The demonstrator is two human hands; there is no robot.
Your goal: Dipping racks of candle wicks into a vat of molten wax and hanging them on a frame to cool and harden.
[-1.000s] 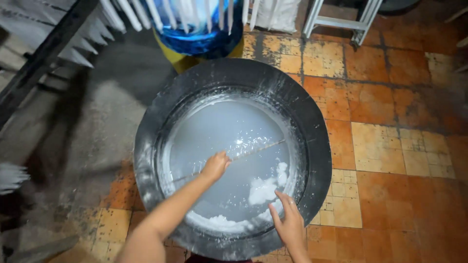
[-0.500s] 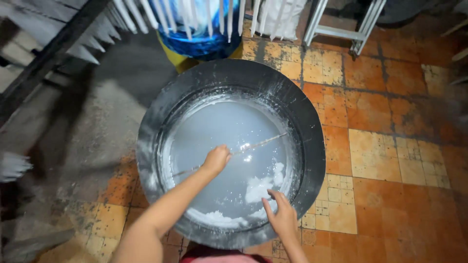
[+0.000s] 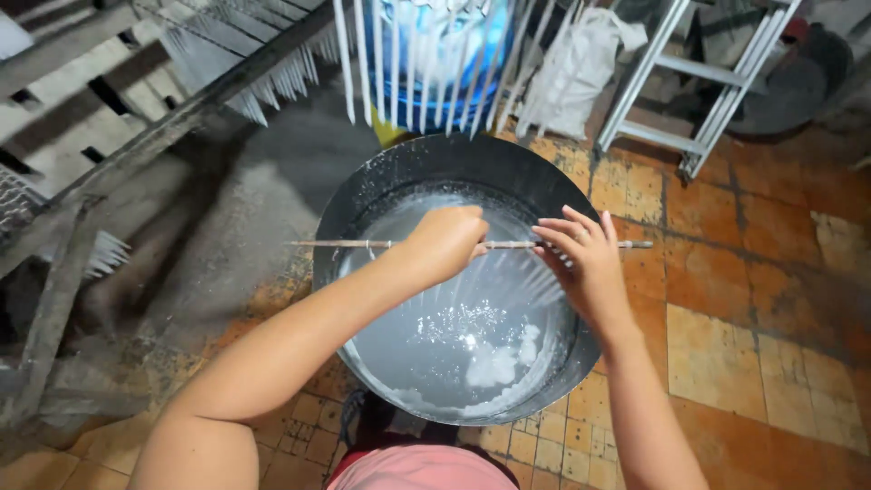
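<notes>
A big round black tub of milky white liquid stands on the tiled floor. Above it my left hand is closed around the middle of a thin horizontal stick. A row of thin white candles hangs from the stick, blurred, over the liquid. My right hand touches the stick a little further right, fingers spread, pinching it lightly. White lumps float near the tub's near right side.
A dark wooden rack with rows of hanging white candles runs along the upper left. More candles hang before a blue barrel behind the tub. A white sack and a metal ladder stand at the back right.
My left hand lifted the stick out of the liquid, so the candles now hang above it. My right hand left the tub's near rim and came up to the stick. The view tilted up.
</notes>
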